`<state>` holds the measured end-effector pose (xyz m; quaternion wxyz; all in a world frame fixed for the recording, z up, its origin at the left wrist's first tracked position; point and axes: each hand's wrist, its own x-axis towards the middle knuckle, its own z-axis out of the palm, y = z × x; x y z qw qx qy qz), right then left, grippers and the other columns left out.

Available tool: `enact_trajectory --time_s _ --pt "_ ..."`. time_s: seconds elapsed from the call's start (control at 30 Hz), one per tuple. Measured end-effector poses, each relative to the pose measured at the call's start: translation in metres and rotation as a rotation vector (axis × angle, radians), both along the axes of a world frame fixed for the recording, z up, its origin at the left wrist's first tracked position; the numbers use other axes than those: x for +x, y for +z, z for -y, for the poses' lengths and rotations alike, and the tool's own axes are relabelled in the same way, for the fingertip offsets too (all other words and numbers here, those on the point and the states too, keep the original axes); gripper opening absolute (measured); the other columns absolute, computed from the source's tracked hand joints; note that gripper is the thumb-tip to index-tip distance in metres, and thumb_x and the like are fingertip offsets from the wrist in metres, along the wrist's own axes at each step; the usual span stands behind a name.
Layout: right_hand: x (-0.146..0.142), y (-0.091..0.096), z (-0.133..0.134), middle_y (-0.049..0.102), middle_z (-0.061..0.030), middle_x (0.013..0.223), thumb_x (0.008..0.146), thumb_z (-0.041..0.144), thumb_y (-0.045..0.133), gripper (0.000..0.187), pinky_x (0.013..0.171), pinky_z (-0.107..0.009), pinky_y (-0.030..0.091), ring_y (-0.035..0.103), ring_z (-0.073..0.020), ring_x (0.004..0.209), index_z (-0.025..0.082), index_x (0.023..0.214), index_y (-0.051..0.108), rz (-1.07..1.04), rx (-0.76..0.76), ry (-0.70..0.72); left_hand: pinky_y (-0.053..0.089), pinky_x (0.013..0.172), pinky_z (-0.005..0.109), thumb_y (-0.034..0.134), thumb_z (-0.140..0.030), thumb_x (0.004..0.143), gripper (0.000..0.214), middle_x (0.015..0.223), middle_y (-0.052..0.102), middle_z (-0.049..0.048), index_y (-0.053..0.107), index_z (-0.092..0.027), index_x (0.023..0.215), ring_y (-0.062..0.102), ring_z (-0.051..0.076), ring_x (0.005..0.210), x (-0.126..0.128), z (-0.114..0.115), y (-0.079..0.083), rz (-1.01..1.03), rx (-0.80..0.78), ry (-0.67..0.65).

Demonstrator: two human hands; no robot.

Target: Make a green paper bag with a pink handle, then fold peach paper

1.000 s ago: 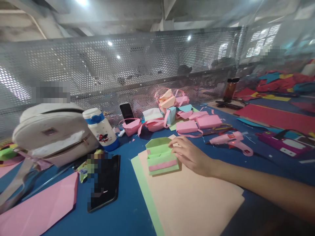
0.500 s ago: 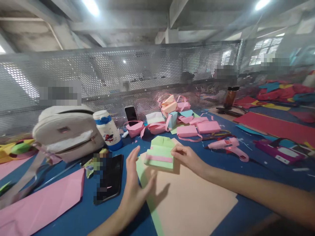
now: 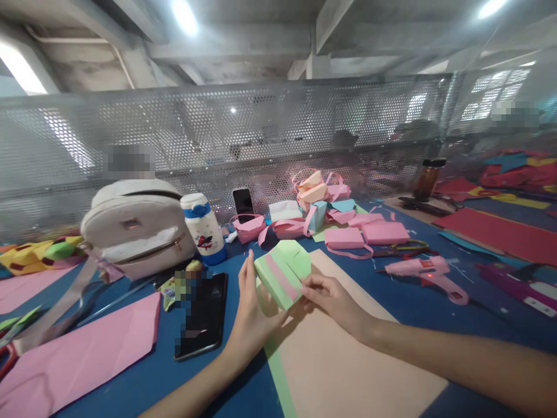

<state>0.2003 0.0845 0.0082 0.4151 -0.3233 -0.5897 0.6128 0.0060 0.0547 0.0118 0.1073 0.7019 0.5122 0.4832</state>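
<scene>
Blue table [image 3: 250,389] | perforated screen [image 3: 261,133] | concrete beams [image 3: 235,52] | right fingers [image 3: 319,283] pinch green pouch [image 3: 282,274]

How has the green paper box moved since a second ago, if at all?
Yes: the green paper box moved left, closer to the white bottle, and turned askew.

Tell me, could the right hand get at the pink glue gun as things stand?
Probably yes: only flat paper and tabletop show between the right hand and the glue gun, though the fingers pinching the green box would likely need to let go first.
</scene>
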Motion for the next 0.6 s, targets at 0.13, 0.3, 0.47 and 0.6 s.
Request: enact_trajectory --time_s 0.13,0.3,0.47,0.6 --pt "0.004 -0.006 -0.002 0.062 -0.0012 0.074 0.083 0.055 0.074 0.04 0.065 -0.027 0.047 0.059 -0.0146 0.071 0.016 0.083 0.067 0.021 0.03 0.004 0.036 0.113 0.053 0.076 -0.036 0.077 0.101 0.148 0.03 0.0147 0.013 -0.028 0.156 0.034 0.034 0.141 -0.002 0.004 0.002 -0.051 0.04 -0.01" --pt "0.009 -0.008 0.001 0.067 -0.003 0.081 0.091 0.055 0.065 0.04 0.06 -0.025 0.049 0.062 -0.0135 0.067 0.017 0.103 0.065 -0.037 0.018 -0.002 0.039 0.111 0.052 0.073 -0.031 0.075 0.097 0.148 0.032 0.0141 0.017 -0.026 0.154 0.035 0.034 0.139 -0.008 0.0 -0.005 -0.001 0.052 0.022" --pt "0.011 -0.006 0.004 0.065 -0.0021 0.067 0.088 0.052 0.068 0.038 0.043 -0.02 0.043 0.06 -0.0115 0.052 0.014 0.084 0.067 -0.036 -0.008 0.0 0.041 0.11 0.053 0.073 -0.039 0.075 0.097 0.144 0.034 0.0139 0.017 -0.026 0.153 0.038 0.034 0.137 -0.011 -0.003 -0.01 0.034 -0.006 0.035" --pt "0.011 -0.006 0.006 0.063 -0.001 0.058 0.082 0.055 0.073 0.042 0.035 -0.018 0.03 0.057 -0.0105 0.043 0.015 0.074 0.064 0.016 -0.058 0.021 0.041 0.11 0.053 0.073 -0.041 0.076 0.095 0.142 0.036 0.0132 0.018 -0.026 0.152 0.042 0.033 0.134 -0.01 -0.002 -0.01 0.041 -0.032 0.025"
